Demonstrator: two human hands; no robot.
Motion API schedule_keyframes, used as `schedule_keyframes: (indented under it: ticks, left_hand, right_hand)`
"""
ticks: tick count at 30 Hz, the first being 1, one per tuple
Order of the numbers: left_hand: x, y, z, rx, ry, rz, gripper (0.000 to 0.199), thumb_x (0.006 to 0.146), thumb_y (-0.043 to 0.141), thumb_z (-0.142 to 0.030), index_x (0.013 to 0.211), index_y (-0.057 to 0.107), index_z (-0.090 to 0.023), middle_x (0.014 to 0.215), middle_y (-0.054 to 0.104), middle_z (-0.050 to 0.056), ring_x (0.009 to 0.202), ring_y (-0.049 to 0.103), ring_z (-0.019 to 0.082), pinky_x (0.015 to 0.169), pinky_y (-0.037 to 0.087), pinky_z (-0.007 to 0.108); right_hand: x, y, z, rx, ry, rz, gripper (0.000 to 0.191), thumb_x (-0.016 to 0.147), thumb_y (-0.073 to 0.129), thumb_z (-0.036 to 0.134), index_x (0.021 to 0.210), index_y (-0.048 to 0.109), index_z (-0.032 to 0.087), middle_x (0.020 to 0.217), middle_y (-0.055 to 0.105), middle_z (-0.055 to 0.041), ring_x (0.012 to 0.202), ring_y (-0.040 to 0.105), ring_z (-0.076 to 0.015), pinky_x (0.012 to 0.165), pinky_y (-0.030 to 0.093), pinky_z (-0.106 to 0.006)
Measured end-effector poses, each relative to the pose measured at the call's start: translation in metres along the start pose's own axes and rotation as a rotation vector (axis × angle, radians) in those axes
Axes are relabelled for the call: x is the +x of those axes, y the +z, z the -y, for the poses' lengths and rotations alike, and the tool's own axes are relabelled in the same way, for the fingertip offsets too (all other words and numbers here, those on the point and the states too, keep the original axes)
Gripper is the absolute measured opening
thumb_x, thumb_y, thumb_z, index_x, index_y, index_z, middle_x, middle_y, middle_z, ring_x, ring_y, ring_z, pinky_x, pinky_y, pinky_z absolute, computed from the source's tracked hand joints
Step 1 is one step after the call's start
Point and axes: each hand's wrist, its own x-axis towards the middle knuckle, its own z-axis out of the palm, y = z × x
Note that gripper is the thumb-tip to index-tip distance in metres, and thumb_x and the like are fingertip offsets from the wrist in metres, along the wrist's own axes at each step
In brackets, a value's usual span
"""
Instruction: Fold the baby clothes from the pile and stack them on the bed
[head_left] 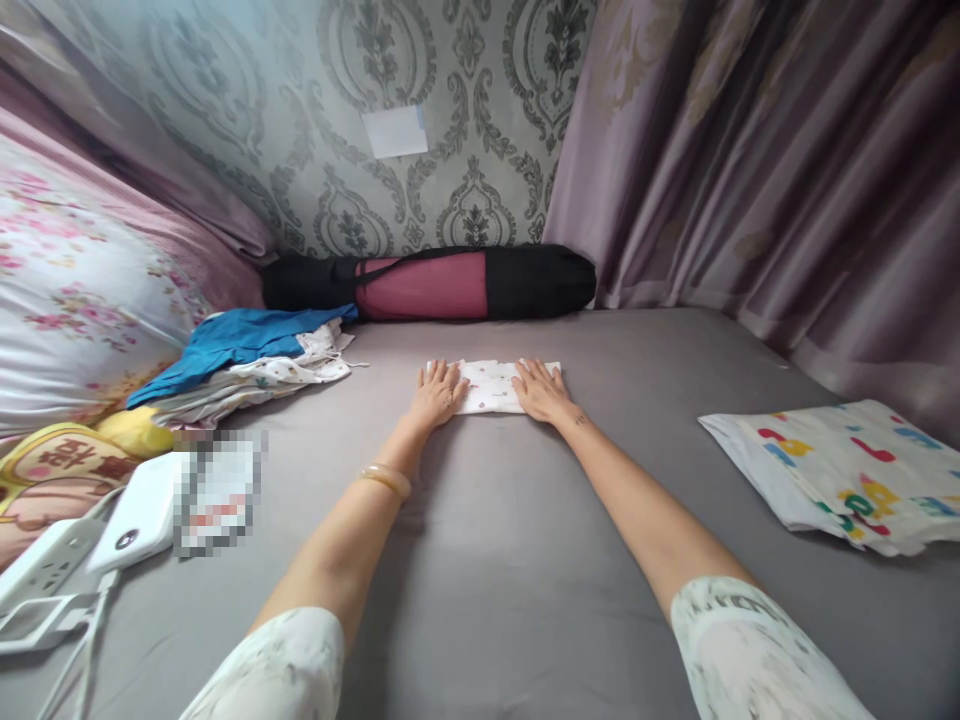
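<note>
A small white cloth (491, 388) with a tiny print lies folded into a flat rectangle on the grey bed sheet (480, 520). Its exact kind of garment or cloth I cannot tell. My left hand (441, 392) rests flat on its left end, fingers stretched out and pointing away from me. On the right end lies my right hand (541, 390), also flat with the fingers spread. Both palms press from above, and neither hand grips anything. The middle of the cloth shows between them.
At left lie a blue garment (240, 340) and printed clothes (255, 388), a white power bank (142, 515) and a power strip (49, 560) with cables. A black and pink roll bag (427, 285) lies against the wall. Folded colourful printed cloth (847, 470) is at right.
</note>
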Motion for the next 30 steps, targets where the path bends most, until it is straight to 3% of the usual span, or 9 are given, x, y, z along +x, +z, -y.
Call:
schedule_keyframes:
  ticks: [3, 7, 12, 16, 22, 27, 30]
  left_hand:
    - [-0.002, 0.001, 0.011, 0.004, -0.021, -0.043, 0.064, 0.1, 0.02, -0.048, 0.151, 0.031, -0.012, 0.16, 0.023, 0.014, 0.15, 0.014, 0.027, 0.12, 0.011, 0.047]
    - [-0.001, 0.009, 0.024, -0.051, -0.05, 0.013, 0.068, 0.099, 0.017, -0.051, 0.152, 0.028, -0.01, 0.16, 0.021, 0.017, 0.149, 0.017, 0.027, 0.119, 0.018, 0.044]
    - [0.003, 0.016, 0.029, -0.084, -0.051, 0.017, 0.07, 0.098, 0.017, -0.054, 0.152, 0.027, -0.01, 0.161, 0.019, 0.018, 0.149, 0.017, 0.028, 0.119, 0.018, 0.045]
    - [0.001, 0.01, 0.025, -0.073, -0.065, 0.047, 0.069, 0.098, 0.018, -0.053, 0.152, 0.026, -0.011, 0.161, 0.018, 0.016, 0.149, 0.016, 0.027, 0.119, 0.017, 0.045]
    - [-0.012, 0.0, 0.004, 0.0, 0.022, -0.093, 0.062, 0.1, 0.02, -0.047, 0.152, 0.03, -0.013, 0.161, 0.022, 0.012, 0.15, 0.012, 0.025, 0.122, 0.009, 0.045]
    - [-0.016, 0.006, 0.0, -0.024, 0.05, -0.019, 0.058, 0.1, 0.021, -0.048, 0.149, 0.035, -0.02, 0.159, 0.03, 0.01, 0.149, 0.019, 0.026, 0.12, 0.015, 0.049]
    - [-0.015, 0.01, 0.004, -0.048, 0.049, -0.033, 0.057, 0.101, 0.022, -0.048, 0.148, 0.036, -0.02, 0.159, 0.03, 0.01, 0.149, 0.019, 0.026, 0.119, 0.017, 0.048]
  right_hand:
    - [-0.003, -0.001, -0.01, -0.017, 0.045, -0.054, 0.064, 0.101, 0.015, 0.044, 0.154, 0.026, 0.01, 0.162, 0.019, -0.0135, 0.149, 0.013, -0.0258, 0.12, 0.006, -0.048]
    - [-0.003, 0.006, -0.022, -0.042, 0.075, -0.031, 0.068, 0.1, 0.015, 0.044, 0.153, 0.026, 0.002, 0.161, 0.019, -0.0164, 0.149, 0.012, -0.0262, 0.12, 0.008, -0.045]
    - [0.0, 0.013, -0.026, -0.04, 0.07, -0.033, 0.068, 0.1, 0.015, 0.044, 0.153, 0.026, 0.004, 0.161, 0.021, -0.0154, 0.149, 0.013, -0.0264, 0.12, 0.01, -0.045]
    - [0.001, 0.008, -0.023, -0.04, 0.082, -0.005, 0.067, 0.1, 0.017, 0.043, 0.152, 0.026, 0.002, 0.16, 0.022, -0.0161, 0.149, 0.013, -0.0268, 0.12, 0.01, -0.047]
    - [0.0, 0.0, -0.005, -0.041, -0.002, -0.078, 0.062, 0.101, 0.018, 0.043, 0.153, 0.031, 0.012, 0.161, 0.02, -0.0142, 0.149, 0.013, -0.0268, 0.119, 0.007, -0.049]
    - [0.002, 0.009, 0.003, -0.035, -0.014, -0.05, 0.06, 0.101, 0.017, 0.045, 0.153, 0.032, 0.018, 0.16, 0.027, -0.0113, 0.147, 0.019, -0.0277, 0.118, 0.012, -0.05]
    - [0.004, 0.013, 0.001, -0.034, -0.011, -0.039, 0.06, 0.101, 0.017, 0.046, 0.153, 0.031, 0.019, 0.159, 0.028, -0.0106, 0.147, 0.02, -0.0284, 0.118, 0.012, -0.051]
